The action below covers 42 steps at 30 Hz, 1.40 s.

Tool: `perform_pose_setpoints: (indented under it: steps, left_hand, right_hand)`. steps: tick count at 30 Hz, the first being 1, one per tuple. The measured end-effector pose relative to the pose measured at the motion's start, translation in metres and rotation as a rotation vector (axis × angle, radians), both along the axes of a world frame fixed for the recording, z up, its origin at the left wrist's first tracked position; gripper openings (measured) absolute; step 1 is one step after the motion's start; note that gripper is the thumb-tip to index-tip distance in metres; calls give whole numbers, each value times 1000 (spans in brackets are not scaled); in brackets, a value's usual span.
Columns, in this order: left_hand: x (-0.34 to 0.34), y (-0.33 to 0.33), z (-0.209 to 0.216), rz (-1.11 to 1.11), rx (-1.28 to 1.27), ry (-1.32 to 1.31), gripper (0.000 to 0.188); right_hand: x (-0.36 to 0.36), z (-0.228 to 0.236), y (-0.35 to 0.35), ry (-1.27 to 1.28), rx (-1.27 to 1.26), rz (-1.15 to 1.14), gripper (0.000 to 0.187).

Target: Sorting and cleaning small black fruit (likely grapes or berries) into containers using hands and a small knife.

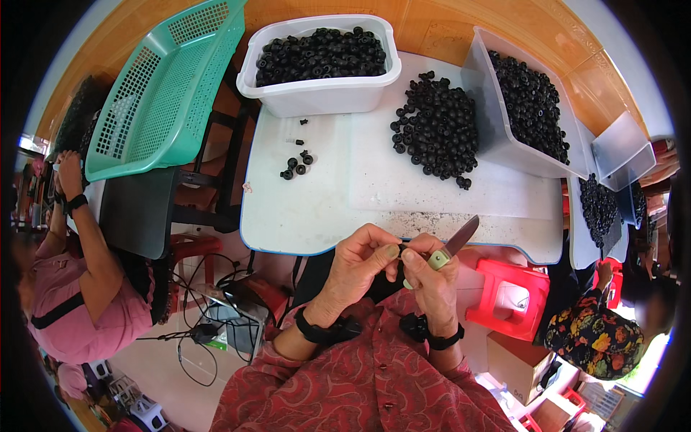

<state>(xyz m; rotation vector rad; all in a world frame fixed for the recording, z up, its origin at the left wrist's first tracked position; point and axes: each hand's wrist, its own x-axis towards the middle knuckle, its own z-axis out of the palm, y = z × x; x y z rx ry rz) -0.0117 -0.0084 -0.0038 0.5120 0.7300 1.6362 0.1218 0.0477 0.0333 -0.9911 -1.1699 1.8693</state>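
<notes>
My left hand (351, 268) pinches a small black ring-like part (402, 250) at the near edge of the table, mostly hidden by the fingertips. In my right hand (436, 284) is a knife (461, 235) with a pale green handle; its dark blade points up and to the right, away from the part. The right thumb and fingertips meet the left ones at the part. Beyond my hands, a pile of round black parts with holes (437, 129) lies on the white table (317, 209). Several more parts (294, 167) sit apart on the left.
A white tub (317, 101) of black parts stands at the back, a clear bin (497, 133) of them at right. A green basket (155, 108) is at left. Red stools (507, 299) flank me. Co-workers sit left (97, 302) and right (594, 335). Cables (194, 335) trail at lower left.
</notes>
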Motion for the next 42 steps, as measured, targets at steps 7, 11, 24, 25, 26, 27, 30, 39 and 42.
perform_pose_setpoints:
  steps: [7,11,24,25,26,27,30,39,42]
  left_hand:
    - [0,1,-2,-18,-23,30,9]
    - [0,1,-2,-47,-43,-65,11]
    - [5,4,-2,-12,-101,-176,17]
    - [6,4,-2,-1,-104,-169,17]
    - [8,4,-2,10,-107,-162,16]
    - [9,4,-2,20,-110,-157,16]
    - [10,5,-3,14,-97,-200,16]
    - [7,3,-2,-36,-122,-230,14]
    - [7,3,-3,-36,-105,-249,14]
  right_hand:
    - [-1,-2,3,-52,-7,2,14]
    - [-2,-4,6,8,-91,-24,16]
    - [1,-2,5,-45,2,49,20]
    - [1,-3,5,-45,4,44,20]
    - [2,-3,5,-35,-17,48,20]
    - [3,-4,6,-28,-37,52,20]
    - [3,-8,7,44,-106,47,19]
    - [3,-4,9,102,-230,37,17]
    - [3,-5,8,93,-224,35,16]
